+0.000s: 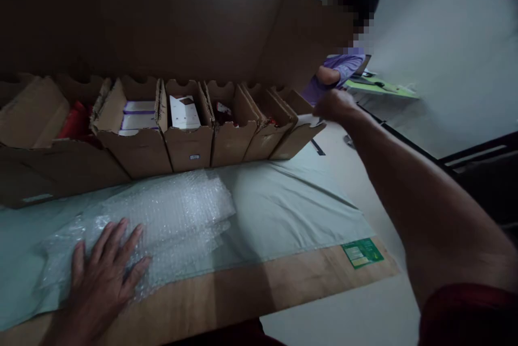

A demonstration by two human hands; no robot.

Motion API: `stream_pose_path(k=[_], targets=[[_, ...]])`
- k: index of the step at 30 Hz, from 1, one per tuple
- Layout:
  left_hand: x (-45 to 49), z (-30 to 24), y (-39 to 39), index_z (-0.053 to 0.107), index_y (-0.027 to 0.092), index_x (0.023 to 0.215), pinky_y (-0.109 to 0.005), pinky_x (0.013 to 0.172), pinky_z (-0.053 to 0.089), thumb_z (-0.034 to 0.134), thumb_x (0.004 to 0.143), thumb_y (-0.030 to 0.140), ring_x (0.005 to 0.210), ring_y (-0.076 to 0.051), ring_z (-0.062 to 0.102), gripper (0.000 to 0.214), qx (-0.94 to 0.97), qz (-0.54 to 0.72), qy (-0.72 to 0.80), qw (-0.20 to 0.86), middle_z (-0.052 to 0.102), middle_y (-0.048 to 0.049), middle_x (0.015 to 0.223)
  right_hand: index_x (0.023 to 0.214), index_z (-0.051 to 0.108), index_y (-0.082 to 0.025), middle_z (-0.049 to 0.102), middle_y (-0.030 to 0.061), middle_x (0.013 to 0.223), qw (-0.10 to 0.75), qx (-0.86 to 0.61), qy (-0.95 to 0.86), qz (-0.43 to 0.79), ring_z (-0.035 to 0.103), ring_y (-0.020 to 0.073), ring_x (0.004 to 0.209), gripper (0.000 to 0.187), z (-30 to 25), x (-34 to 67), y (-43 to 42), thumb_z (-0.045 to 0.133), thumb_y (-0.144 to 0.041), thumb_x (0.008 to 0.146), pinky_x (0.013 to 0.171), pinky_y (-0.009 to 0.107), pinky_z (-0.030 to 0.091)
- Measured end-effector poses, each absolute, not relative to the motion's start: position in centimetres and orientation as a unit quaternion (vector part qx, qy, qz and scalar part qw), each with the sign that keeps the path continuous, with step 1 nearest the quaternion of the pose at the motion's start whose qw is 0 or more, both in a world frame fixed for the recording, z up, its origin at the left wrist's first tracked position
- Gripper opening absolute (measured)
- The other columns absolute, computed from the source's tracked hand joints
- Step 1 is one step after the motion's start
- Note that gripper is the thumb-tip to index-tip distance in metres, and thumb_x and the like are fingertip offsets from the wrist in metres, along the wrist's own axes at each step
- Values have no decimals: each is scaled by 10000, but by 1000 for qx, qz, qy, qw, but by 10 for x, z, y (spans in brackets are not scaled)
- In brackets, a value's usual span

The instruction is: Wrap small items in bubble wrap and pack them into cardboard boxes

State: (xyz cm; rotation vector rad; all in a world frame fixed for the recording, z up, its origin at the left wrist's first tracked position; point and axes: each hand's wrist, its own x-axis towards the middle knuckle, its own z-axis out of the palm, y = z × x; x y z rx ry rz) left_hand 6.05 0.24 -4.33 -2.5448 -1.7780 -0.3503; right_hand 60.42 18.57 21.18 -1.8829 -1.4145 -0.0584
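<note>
My left hand (107, 270) lies flat with its fingers spread on a stack of clear bubble wrap (178, 205) at the lower left of the table. On the far right my right arm is stretched out, and my right hand (335, 105) is at the front rim of the end cardboard bin (289, 143). Its fingers are curled and touch a flat white thing (306, 119) at the mouth of that bin. The fingertips are partly hidden, and what kind of thing it is cannot be made out.
Cardboard bins stand in a row, holding red packets (76, 122), white-and-purple boxes (138, 116) and a white box (184, 113). A tall cardboard panel (182, 22) rises behind them. A green cloth (279, 211) covers the wooden table (299, 276). A person in purple (346, 68) is beyond.
</note>
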Motion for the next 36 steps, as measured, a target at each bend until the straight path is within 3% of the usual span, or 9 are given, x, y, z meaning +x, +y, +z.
stream_pose_path(k=[3,6,9,13,22,25,28,32,36], targets=[[58,-47,3,562,199,1471,-753,1187,156,372,992,455,1497,-430,365,576,-817,-126,-563,13,483,-207,1574,597,649,18,689,14,724,343,-781,-516,-76,544,22,689,266,241,612,160,640,-114,829,707,267,371],[58,-51,3,333,277,1616,-769,1182,169,391,989,477,1483,-454,388,661,-820,-152,-551,7,399,-161,1642,768,747,-36,704,18,709,402,-761,-485,-155,511,67,641,77,249,608,117,711,-103,782,686,291,378],[66,-46,-1,6,468,1635,-778,1194,158,400,979,503,1517,-481,314,766,-801,-219,-557,3,45,22,1756,764,749,-116,678,13,674,547,-672,-483,-122,509,101,605,67,225,594,75,706,-65,762,642,289,403],[80,-18,-14,29,601,1584,-763,1237,71,419,958,572,1558,-502,176,738,-759,-313,-570,10,-78,226,1712,699,730,-173,656,3,655,670,-574,-470,9,524,124,617,64,183,566,33,713,-112,704,651,298,428],[178,42,-16,128,361,1639,-612,1191,362,662,944,348,1552,-389,276,876,-796,-422,-433,-1,158,-104,1731,762,769,-256,711,12,802,616,-526,-527,255,621,164,765,49,157,492,-29,813,-276,770,701,301,501],[225,59,-9,402,249,1528,-588,1185,366,689,912,433,1480,-376,411,704,-799,-462,-372,-97,438,-169,1594,732,752,-251,705,30,801,560,-508,-540,369,629,182,758,115,154,471,-35,822,-328,780,680,314,522],[251,74,-1,726,198,1054,-461,1009,511,659,906,440,1059,-284,690,291,-719,-476,-396,-316,756,-99,1048,736,745,-257,705,32,803,549,-494,-515,435,637,186,746,171,146,463,-29,816,-402,792,697,330,542],[255,78,7,729,158,840,-270,614,493,774,788,530,647,-156,634,378,-435,-428,-406,-680,709,-31,754,973,769,-289,756,49,1013,573,-480,-467,472,698,224,892,283,112,467,-16,773,-519,808,770,361,553],[252,57,3,740,121,885,-234,592,458,879,684,514,590,-120,592,463,-314,-398,-396,-765,687,-18,701,1048,769,-256,750,81,1085,496,-467,-475,557,676,251,971,400,67,458,-13,749,-583,819,798,370,523]])
